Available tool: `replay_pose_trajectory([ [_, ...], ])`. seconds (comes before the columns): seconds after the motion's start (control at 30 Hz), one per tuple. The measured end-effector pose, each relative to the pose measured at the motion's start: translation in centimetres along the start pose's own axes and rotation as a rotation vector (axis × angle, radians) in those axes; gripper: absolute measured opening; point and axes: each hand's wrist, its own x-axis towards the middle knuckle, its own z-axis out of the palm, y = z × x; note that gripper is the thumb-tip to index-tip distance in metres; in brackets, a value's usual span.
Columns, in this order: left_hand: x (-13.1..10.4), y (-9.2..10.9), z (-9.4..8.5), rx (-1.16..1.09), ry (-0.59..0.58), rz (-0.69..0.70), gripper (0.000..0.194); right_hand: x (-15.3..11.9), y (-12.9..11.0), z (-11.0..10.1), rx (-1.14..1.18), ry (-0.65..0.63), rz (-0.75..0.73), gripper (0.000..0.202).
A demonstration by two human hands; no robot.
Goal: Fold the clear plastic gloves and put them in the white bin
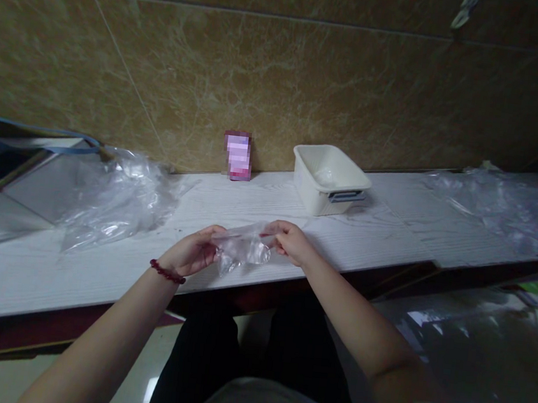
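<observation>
The left hand [195,251] and right hand [290,242] pinch opposite ends of a clear plastic bag [245,245], likely to keep the limp film spread. It hangs between them over the front of the bench [230,207], nearer than the cream plastic basket [315,197].

Head camera: looks forward, steeply down over lap; bench fairly near, edges apparently dim.

White basket [311,190]; brown, pale-veined wall [263,73]; bracelet [166,272] seemingly dark red.
</observation>
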Motion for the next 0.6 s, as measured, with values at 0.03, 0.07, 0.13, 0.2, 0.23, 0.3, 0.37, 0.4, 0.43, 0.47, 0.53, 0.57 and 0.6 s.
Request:
replay_pose_trajectory([
  [0.03, -0.1, 0.0, 0.1, -0.023, -0.022, -0.011, 0.01, 0.0, 0.0, 0.0, -0.006, 0.011, -0.018, 0.016],
  [0.07, -0.1, 0.1, 0.1, -0.043, -0.045, -0.022, 0.013, 0.0, 0.0, -0.1, -0.01, 0.019, -0.037, 0.015],
  [0.13, -0.2, 0.0, 0.3, -0.05, -0.062, -0.032, 0.016, -0.1, 0.1, -0.1, -0.017, 0.033, -0.061, 0.015],
  [0.2, -0.1, -0.2, 0.6, -0.005, -0.025, -0.019, 0.015, -0.1, 0.3, -0.1, -0.032, 0.04, -0.059, 0.014],
  [0.23, -0.1, -0.4, 0.7, 0.034, 0.006, -0.004, 0.012, -0.1, 0.4, -0.2, -0.041, 0.043, -0.059, 0.014],
  [0.3, 0.0, -0.6, 1.0, 0.113, 0.07, 0.033, 0.008, -0.1, 0.7, -0.3, -0.058, 0.035, -0.077, 0.013],
  [0.37, 0.0, -0.7, 1.3, 0.182, 0.117, 0.066, 0.011, 0.0, 1.0, -0.5, -0.078, 0.019, -0.12, 0.012],
  [0.4, -0.1, -0.7, 1.4, 0.211, 0.13, 0.073, 0.014, 0.0, 1.2, -0.6, -0.083, 0.017, -0.15, 0.012],
  [0.43, -0.1, -0.6, 1.5, 0.233, 0.136, 0.081, 0.017, 0.0, 1.4, -0.7, -0.079, 0.024, -0.179, 0.01],
  [0.47, -0.1, -0.6, 1.6, 0.247, 0.138, 0.088, 0.02, -0.1, 1.5, -0.8, -0.066, 0.043, -0.197, 0.007],
  [0.53, -0.3, -0.3, 1.7, 0.26, 0.131, 0.105, 0.024, -0.4, 1.7, -0.8, -0.008, 0.115, -0.183, 0.012],
  [0.57, -0.4, -0.1, 1.8, 0.257, 0.126, 0.116, 0.025, -0.7, 1.8, -0.8, 0.036, 0.156, -0.15, 0.02],
  [0.6, -0.5, 0.0, 2.0, 0.252, 0.122, 0.13, 0.025, -1.1, 2.0, -0.6, 0.084, 0.188, -0.107, 0.028],
])
